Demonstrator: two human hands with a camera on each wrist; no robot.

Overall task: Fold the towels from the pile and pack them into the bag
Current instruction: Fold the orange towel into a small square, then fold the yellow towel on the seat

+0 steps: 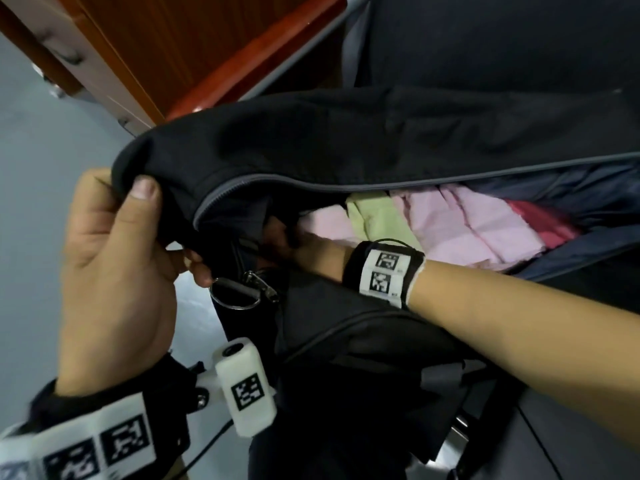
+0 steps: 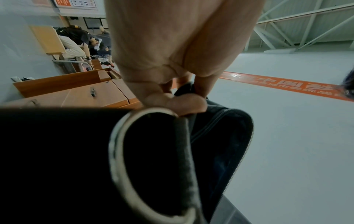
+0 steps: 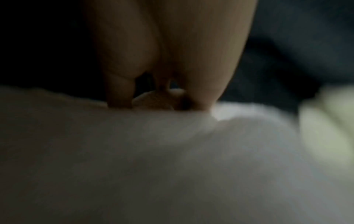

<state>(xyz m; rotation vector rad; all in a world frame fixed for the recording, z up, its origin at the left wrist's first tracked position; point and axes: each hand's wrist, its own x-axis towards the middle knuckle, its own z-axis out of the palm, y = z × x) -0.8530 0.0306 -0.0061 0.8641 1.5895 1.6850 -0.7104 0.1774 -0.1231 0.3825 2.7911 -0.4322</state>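
A black bag (image 1: 311, 140) with a grey zipper lies open, and its mouth runs to the right. My left hand (image 1: 162, 220) grips the bag's left end, thumb on top of the fabric; in the left wrist view the hand (image 2: 172, 103) holds the bag (image 2: 220, 136) just above a metal D-ring (image 2: 114, 144). Inside lie folded towels: pale pink (image 1: 467, 223), light green (image 1: 377, 216) and dark pink (image 1: 540, 220). My right hand (image 1: 280, 237) reaches into the bag's left corner, its fingers hidden in shadow. In the dim right wrist view its fingers (image 3: 118, 91) curl into a pale towel (image 3: 172, 151).
A wooden desk with drawers (image 1: 156, 46) stands beyond the bag, above a grey floor (image 1: 34, 150). In the left wrist view an orange floor stripe (image 2: 277, 84) crosses the floor and other people (image 2: 76, 39) work at desks far back. A dark surface (image 1: 571, 427) lies under my right forearm.
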